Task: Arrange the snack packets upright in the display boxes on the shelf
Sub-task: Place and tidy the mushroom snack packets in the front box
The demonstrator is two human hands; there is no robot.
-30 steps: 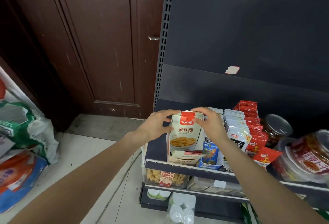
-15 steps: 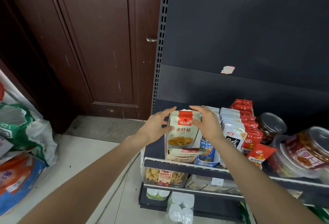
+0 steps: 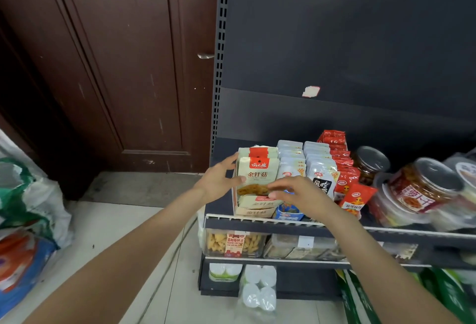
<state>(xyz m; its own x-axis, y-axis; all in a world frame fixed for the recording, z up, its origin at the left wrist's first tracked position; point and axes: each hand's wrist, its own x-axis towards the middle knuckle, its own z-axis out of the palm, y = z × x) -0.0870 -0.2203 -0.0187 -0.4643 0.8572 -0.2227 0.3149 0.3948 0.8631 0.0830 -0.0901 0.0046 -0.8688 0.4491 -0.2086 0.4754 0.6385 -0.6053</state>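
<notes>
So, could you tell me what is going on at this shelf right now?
A person is tidying snack packets on a shop shelf. The left hand rests against the left side of a pale display box, with its thumb on the front packet, which stands upright. The right hand reaches across the box's front, fingers extended. Whether it touches the box is unclear. More packet rows and lidded jars stand to the right.

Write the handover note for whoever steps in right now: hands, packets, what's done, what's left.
Left hand: open, fingers against the left side of the pale enoki packets in the leftmost display box.
Right hand: open, fingers in front of the packets' lower part; contact unclear, no grip.
Done: those packets stand upright, as do the grey packets and most of the red packets.
Left: the front red packet leans; straighten it.
</notes>
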